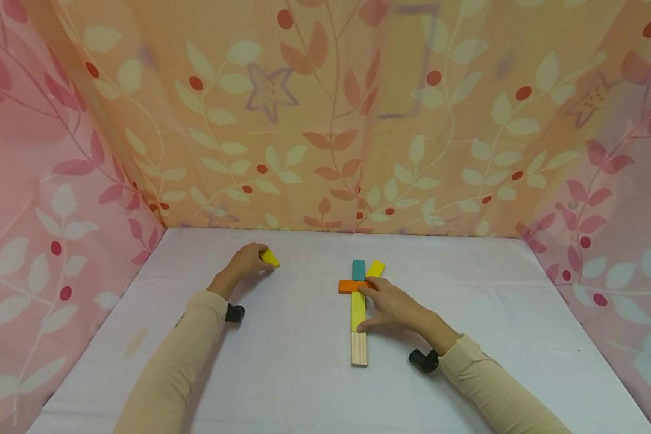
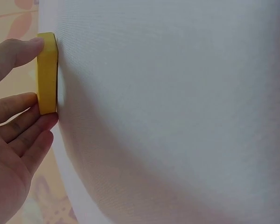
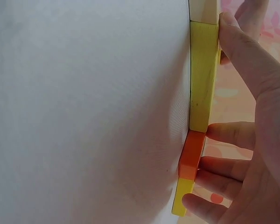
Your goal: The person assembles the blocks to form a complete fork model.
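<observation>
On the left of the table, my left hand [image 1: 246, 260] holds a yellow block [image 2: 47, 74] by its ends, thumb on one end and fingers at the other. My right hand [image 1: 398, 306] lies against a figure of flat blocks right of centre. Its thumb touches near where a long yellow block [image 3: 203, 74] meets a natural wood block [image 1: 359, 349]. The fingertips reach the crosswise orange block [image 3: 191, 156] and the slanted yellow block [image 1: 377, 267]. A teal block [image 1: 358, 270] stands above the orange one. The orange block's right end is partly hidden by fingers.
White cloth [image 1: 298, 374] covers the table. A patterned orange curtain [image 1: 325, 120] hangs along the back edge, and pink patterned curtains [image 1: 624, 199] close both sides. Black wrist devices [image 1: 424, 361] are worn at both wrists.
</observation>
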Demonstrator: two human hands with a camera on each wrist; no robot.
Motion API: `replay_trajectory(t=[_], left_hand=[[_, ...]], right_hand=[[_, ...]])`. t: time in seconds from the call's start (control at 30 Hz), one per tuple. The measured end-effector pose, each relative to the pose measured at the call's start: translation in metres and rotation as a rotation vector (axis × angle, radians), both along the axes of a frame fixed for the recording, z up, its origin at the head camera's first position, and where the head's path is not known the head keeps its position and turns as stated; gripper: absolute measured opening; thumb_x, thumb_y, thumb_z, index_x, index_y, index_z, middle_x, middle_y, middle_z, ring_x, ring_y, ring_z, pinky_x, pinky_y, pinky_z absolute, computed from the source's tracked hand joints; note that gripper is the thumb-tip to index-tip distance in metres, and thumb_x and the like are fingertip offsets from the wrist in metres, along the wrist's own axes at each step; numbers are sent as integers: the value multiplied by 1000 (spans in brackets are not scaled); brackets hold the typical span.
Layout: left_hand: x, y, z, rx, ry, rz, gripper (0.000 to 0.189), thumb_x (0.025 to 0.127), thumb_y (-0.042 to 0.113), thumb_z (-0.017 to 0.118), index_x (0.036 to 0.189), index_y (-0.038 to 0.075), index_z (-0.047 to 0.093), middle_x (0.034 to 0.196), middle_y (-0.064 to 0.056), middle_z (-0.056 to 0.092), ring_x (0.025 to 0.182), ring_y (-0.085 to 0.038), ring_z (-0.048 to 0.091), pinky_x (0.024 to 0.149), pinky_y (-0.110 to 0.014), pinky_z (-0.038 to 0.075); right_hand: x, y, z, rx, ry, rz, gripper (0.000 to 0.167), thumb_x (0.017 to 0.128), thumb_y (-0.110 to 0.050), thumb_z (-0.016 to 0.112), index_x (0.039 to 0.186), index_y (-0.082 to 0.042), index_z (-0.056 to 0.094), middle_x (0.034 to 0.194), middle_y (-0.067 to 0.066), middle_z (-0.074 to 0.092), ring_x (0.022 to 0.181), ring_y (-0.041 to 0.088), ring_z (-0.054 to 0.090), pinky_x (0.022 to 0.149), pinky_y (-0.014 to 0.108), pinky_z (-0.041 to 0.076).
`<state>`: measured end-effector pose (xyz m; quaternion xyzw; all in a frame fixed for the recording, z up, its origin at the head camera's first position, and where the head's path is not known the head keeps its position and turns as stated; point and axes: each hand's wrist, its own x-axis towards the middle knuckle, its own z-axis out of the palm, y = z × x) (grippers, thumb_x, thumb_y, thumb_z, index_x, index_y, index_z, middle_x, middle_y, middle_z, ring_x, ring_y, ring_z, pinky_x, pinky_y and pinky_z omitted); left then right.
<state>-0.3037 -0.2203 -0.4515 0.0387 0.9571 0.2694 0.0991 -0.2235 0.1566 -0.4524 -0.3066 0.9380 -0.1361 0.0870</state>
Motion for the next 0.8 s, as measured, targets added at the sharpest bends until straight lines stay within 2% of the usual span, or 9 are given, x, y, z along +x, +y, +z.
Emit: replay_trajectory(t=[0.3,0.6,0.8], left_hand=[[0,4,1,-8,28,-16,67,84,25,74,137,-7,49,133,-25,56,110,-33,53,102,-46,43],[1,16,5,40,60,-35,69,83,24,76,138,-6,49,137,-25,54,114,-34,52,105,-48,41],[0,28,8,87,49,-27,71,82,28,77,139,-4,49,138,-22,54,113,-32,52,104,-46,42]], right_hand=[[1,-1,0,5,-21,-19,97,67,-68,75,142,-12,50,151,20,39,136,37,42,108,53,41],[2,-1,0,-1,-33,-24,96,68,-65,77,142,-11,49,151,20,38,137,38,41,109,53,40],[1,-1,1,12,-23,-21,96,68,-65,77,143,-11,49,151,20,38,137,37,41,109,52,40]])
